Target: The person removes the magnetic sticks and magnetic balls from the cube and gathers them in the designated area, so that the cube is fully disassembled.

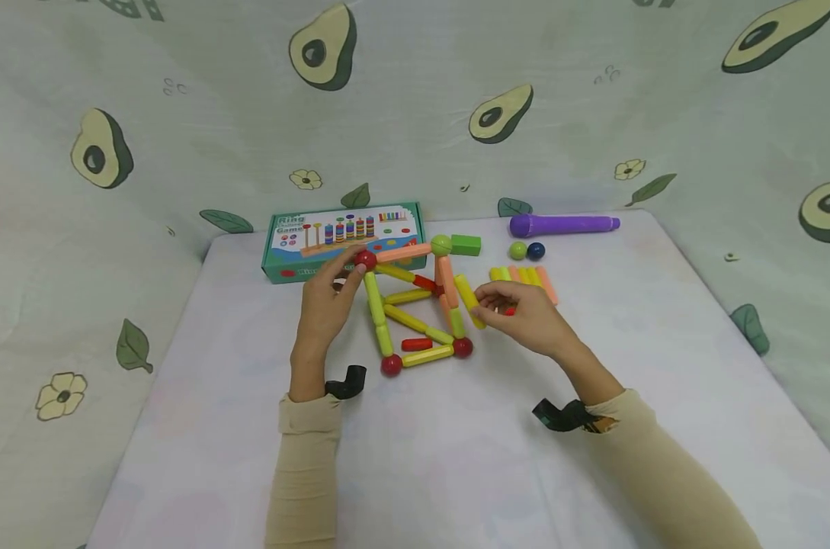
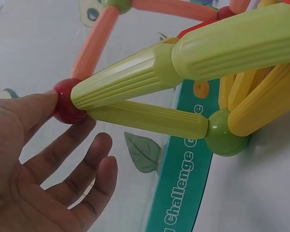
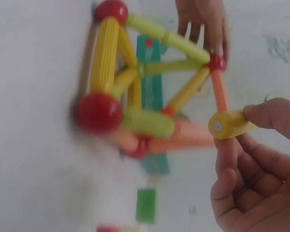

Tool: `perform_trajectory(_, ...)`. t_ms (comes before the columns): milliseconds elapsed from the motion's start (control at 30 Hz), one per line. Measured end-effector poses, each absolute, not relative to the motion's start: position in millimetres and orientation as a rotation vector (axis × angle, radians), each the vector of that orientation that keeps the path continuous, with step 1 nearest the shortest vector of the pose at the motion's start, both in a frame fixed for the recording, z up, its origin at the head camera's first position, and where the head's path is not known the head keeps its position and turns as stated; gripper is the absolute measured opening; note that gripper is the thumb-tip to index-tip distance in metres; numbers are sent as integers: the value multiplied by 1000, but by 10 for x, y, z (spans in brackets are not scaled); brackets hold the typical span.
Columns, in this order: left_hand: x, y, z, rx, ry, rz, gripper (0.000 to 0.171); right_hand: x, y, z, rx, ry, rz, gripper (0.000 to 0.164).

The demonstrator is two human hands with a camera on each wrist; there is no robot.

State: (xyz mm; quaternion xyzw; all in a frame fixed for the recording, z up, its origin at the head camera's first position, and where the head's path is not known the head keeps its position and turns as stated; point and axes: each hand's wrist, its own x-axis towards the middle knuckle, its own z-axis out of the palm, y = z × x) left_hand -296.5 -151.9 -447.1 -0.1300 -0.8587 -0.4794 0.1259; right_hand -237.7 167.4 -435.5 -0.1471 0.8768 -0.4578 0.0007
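Note:
A frame of magnetic sticks and balls stands on the table, with red balls (image 1: 391,365) at its near corners and a green ball (image 1: 441,245) on top. My left hand (image 1: 322,309) pinches the upper-left red ball (image 2: 70,101) between thumb and fingertips. Light green sticks (image 2: 130,77) and a salmon stick (image 2: 94,43) meet at that ball. On the frame's right side, my right hand (image 1: 527,316) pinches a yellow magnetic stick (image 1: 468,301) between thumb and fingers. Its round magnet end (image 3: 217,126) faces the right wrist camera. Whether it touches the frame is unclear.
Behind the frame lies a green game box (image 1: 342,236), with a green block (image 1: 466,245) beside it. Further right are a green ball (image 1: 518,251), a dark blue ball (image 1: 536,251) and a purple microphone-shaped toy (image 1: 565,224). Several sticks (image 1: 547,284) lie in a row behind my right hand.

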Motion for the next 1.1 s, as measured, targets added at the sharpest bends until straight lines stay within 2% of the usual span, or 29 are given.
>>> perform_trajectory(200, -2981, -1533, -4444, -360, -2493, -1360, 40, -2455, 2085, -4389, -236, 2864, -1308, 32)
perform_trajectory(633, -2965, -1552, -4462, -347, -2518, -1358, 40, -2613, 2605, -4499, -16, 2956, -1115, 43)
perform_trajectory(1100, -2955, -1491, -4463, -353, -2523, -1372, 40, -2763, 2927, -4612, 114, 2984, -1025, 40)
